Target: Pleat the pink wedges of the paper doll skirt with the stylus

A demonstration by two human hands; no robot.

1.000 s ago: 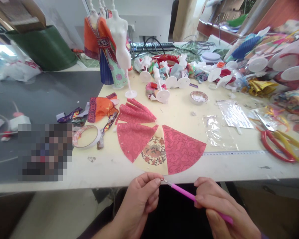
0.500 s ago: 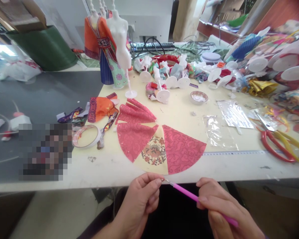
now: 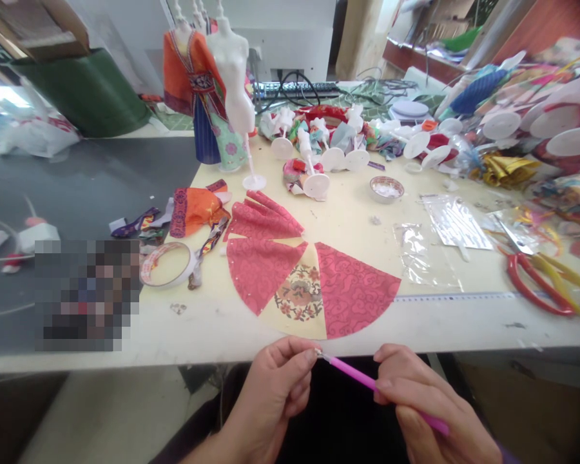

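My left hand (image 3: pixel 284 377) is closed in a pinch, thumb against forefinger, at the table's front edge. A tiny pale bit (image 3: pixel 318 352) shows at its fingertips, too small to name. My right hand (image 3: pixel 418 393) grips a pink pen-like stick (image 3: pixel 352 374) with a clear, narrow tip. That tip points left and meets the left fingertips. Just beyond the hands lies a fan-shaped cloth piece (image 3: pixel 357 290) of red patterned panels, with a cream panel (image 3: pixel 298 293) bearing a round floral motif. Folded red cloth (image 3: pixel 261 218) lies along its upper left.
A tape roll (image 3: pixel 168 265) and orange doll clothing (image 3: pixel 196 209) lie left. Scissors (image 3: pixel 544 283), plastic bags (image 3: pixel 425 258) and a small bowl (image 3: pixel 386 189) of white bits are right. White mannequins (image 3: pixel 234 84) stand behind. A ruler (image 3: pixel 459 297) runs along the front right.
My right hand has moved slightly left, bringing the pink stick's tip up to the left fingertips. My left hand has barely shifted.
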